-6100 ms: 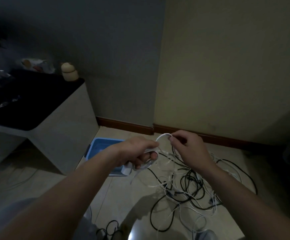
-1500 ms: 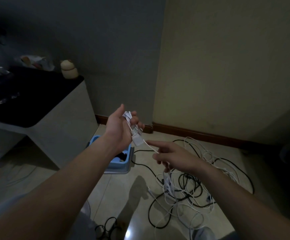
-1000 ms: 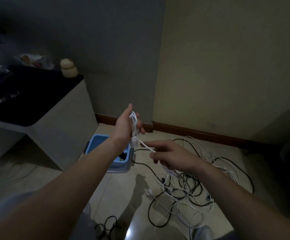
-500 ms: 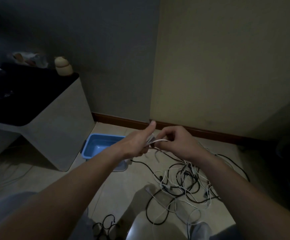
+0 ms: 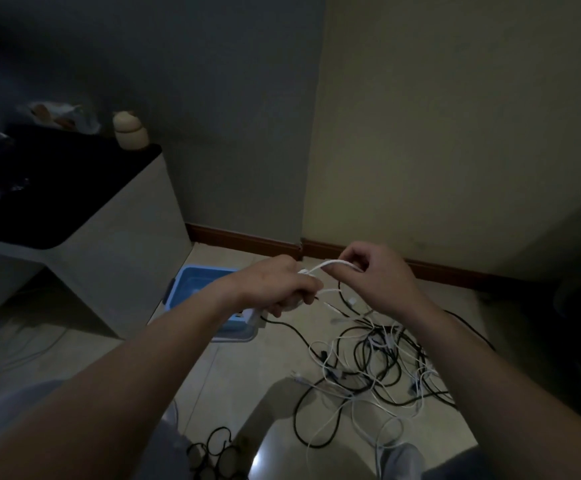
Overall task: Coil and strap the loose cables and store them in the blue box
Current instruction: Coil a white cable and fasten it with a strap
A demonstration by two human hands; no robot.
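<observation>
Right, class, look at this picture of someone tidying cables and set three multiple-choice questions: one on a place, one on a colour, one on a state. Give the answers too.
1. Where is the blue box?
A. on the floor beside the white cabinet
B. on a wall shelf
C. on the person's lap

2. What colour is the cable held between the left hand and the right hand?
A. black
B. red
C. white

3. What is the right hand doing?
A. lying flat on the floor
B. pinching the cable
C. hanging open with nothing in it

Answers:
1. A, the box sits on the tiles at the cabinet's side.
2. C, the strand running between the hands is white.
3. B, its fingers curl onto the raised loop.
</observation>
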